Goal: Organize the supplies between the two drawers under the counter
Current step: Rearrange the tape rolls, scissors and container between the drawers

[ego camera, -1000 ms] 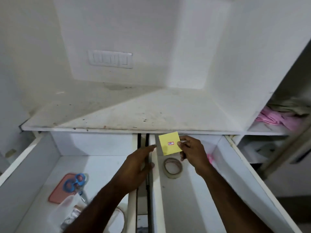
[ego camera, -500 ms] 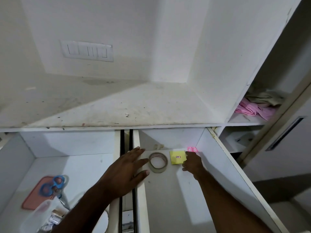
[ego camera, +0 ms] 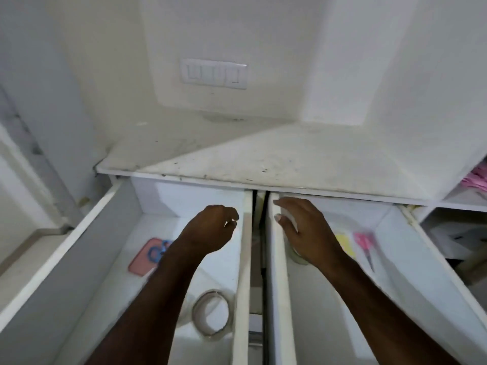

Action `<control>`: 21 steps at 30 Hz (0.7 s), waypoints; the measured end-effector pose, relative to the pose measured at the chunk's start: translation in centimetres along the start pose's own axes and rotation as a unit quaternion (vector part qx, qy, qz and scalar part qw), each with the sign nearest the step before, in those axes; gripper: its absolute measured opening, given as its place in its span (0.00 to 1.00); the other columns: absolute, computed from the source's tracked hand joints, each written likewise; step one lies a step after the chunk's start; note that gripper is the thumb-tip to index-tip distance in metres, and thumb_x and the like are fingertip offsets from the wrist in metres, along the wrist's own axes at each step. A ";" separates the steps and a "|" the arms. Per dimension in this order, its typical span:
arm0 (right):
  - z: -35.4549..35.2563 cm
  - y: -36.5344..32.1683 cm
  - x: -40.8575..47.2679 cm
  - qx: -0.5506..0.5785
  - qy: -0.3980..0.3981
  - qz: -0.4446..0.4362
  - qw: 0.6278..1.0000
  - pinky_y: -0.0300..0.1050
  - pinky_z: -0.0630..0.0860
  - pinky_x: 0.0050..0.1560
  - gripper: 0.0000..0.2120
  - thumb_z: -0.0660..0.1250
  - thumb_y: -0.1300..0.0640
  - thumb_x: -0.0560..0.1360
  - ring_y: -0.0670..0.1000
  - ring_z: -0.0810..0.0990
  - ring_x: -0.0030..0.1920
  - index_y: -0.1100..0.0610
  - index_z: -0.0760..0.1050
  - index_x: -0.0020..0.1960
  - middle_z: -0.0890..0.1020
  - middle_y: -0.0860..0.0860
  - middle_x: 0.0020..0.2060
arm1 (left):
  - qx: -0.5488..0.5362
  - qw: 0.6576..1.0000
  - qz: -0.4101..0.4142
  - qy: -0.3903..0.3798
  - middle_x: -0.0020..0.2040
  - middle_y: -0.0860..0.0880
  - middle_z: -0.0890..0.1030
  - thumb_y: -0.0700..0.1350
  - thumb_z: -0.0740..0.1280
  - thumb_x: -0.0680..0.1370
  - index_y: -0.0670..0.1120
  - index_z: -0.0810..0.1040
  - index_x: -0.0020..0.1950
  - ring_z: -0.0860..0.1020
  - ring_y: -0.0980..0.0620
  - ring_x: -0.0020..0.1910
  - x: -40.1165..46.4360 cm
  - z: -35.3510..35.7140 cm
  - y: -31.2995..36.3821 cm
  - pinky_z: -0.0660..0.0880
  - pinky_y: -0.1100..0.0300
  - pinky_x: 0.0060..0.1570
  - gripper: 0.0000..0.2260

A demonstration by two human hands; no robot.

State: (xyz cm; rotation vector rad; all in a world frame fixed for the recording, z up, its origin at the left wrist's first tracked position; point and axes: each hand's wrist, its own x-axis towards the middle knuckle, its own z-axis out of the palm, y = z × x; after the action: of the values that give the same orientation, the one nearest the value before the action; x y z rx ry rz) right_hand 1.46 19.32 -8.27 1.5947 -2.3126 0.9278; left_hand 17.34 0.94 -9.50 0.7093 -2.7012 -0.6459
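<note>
Both drawers under the counter [ego camera: 263, 164] are pulled out. My left hand [ego camera: 210, 229] hovers over the left drawer [ego camera: 63, 248], fingers loosely curled and holding nothing. My right hand [ego camera: 305, 230] is spread over the right drawer [ego camera: 279, 285] near its left wall, also holding nothing. A tape roll [ego camera: 299, 258] peeks out under the right hand. To its right lie a yellow sticky pad [ego camera: 345, 243] and pink scissors [ego camera: 365, 245]. In the left drawer are a pink case [ego camera: 141, 263] with blue scissors [ego camera: 155, 251] on it, and another tape roll [ego camera: 210, 318].
A dark gap [ego camera: 259, 233] separates the two drawers. A switch plate [ego camera: 214, 74] is on the back wall. Open shelves at the right hold pink cloth [ego camera: 477, 180]. A wall stands close on the left.
My right hand has set the yellow pad down in the right drawer and let go. My left hand has left the drawer wall and moved over the left drawer. The view has swung left.
</note>
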 end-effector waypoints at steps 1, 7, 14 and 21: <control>0.6 -1.6 -0.2 0.024 -0.028 -0.048 0.998 0.44 0.70 0.66 0.18 0.63 0.50 0.80 0.51 0.74 0.65 0.55 0.76 0.67 0.79 0.51 0.63 | 0.025 0.998 -0.029 -0.056 0.58 0.49 0.82 0.48 0.65 0.79 0.50 0.79 0.61 0.79 0.48 0.57 -0.2 -0.3 -0.7 0.75 0.55 0.58 0.12; 5.5 -7.4 -2.6 -0.009 -0.211 -0.210 0.955 0.48 0.58 0.77 0.28 0.57 0.42 0.81 0.48 0.62 0.76 0.54 0.64 0.77 0.69 0.50 0.74 | 0.098 0.939 -0.065 -0.323 0.73 0.47 0.69 0.56 0.75 0.70 0.50 0.65 0.76 0.72 0.47 0.69 -4.4 0.3 -2.1 0.69 0.53 0.68 0.37; 5.0 -7.2 -2.8 -0.078 -0.247 -0.188 0.947 0.34 0.37 0.75 0.27 0.52 0.45 0.84 0.46 0.65 0.73 0.52 0.55 0.80 0.74 0.49 0.68 | 0.272 0.875 -0.034 -0.399 0.77 0.39 0.59 0.63 0.77 0.64 0.45 0.48 0.80 0.59 0.40 0.75 -7.7 3.8 -0.4 0.65 0.42 0.71 0.56; 4.0 -7.8 -2.5 -0.039 -0.273 -0.155 0.949 0.23 0.30 0.65 0.26 0.55 0.45 0.83 0.44 0.60 0.74 0.49 0.57 0.80 0.75 0.43 0.67 | 0.295 0.882 -0.006 -0.369 0.73 0.36 0.63 0.56 0.78 0.67 0.44 0.52 0.78 0.70 0.36 0.67 -7.8 5.7 -0.8 0.72 0.43 0.65 0.50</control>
State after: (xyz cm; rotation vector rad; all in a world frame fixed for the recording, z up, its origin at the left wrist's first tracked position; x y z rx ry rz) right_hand 10.19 17.17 -9.65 2.3195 -2.2573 0.3431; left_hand 22.11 6.32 -15.99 0.7039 -3.6771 -0.0510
